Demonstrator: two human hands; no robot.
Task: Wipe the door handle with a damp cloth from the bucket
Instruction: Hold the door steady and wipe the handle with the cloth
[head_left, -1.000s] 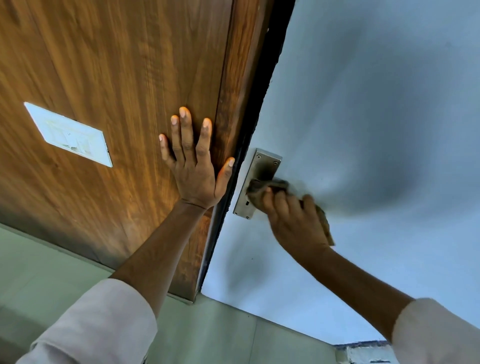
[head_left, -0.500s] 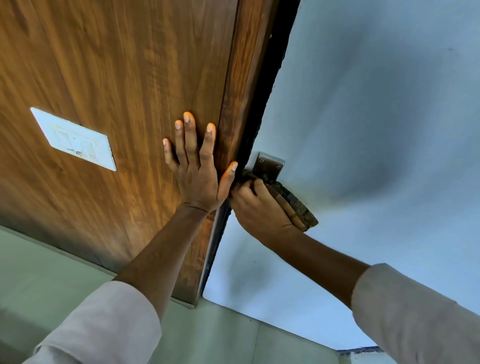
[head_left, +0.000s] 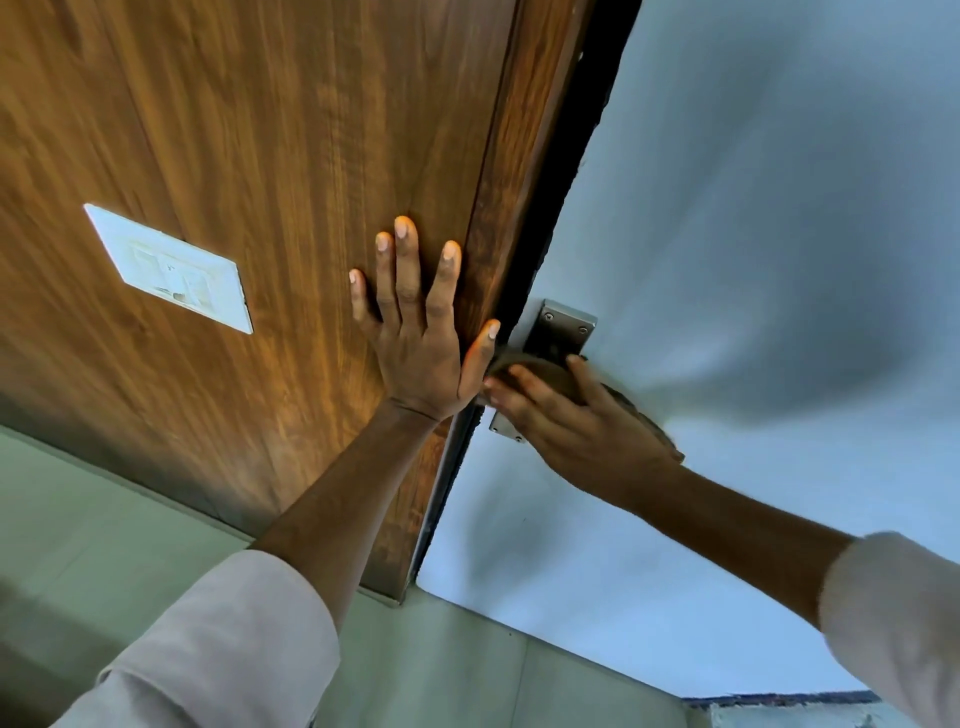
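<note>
The metal door handle plate (head_left: 562, 328) is fixed on the pale blue door (head_left: 753, 234), close to its edge. My right hand (head_left: 576, 426) presses a brown cloth (head_left: 545, 371) over the handle, so the lever itself is hidden under cloth and fingers. Only the plate's top and a bottom corner show. My left hand (head_left: 415, 332) lies flat with fingers spread on the wooden panel (head_left: 260, 130), its thumb nearly touching the cloth. No bucket is in view.
A white switch plate (head_left: 171, 270) sits on the wooden panel at left. A dark gap (head_left: 561, 171) runs between the panel and the door. Pale green tiled floor (head_left: 104, 545) lies below, with a doorstep edge (head_left: 779, 701) at lower right.
My right hand slid the cloth left along the handle toward the door's edge, then back slightly right, uncovering the plate's bottom corner. My left hand stayed flat on the wood.
</note>
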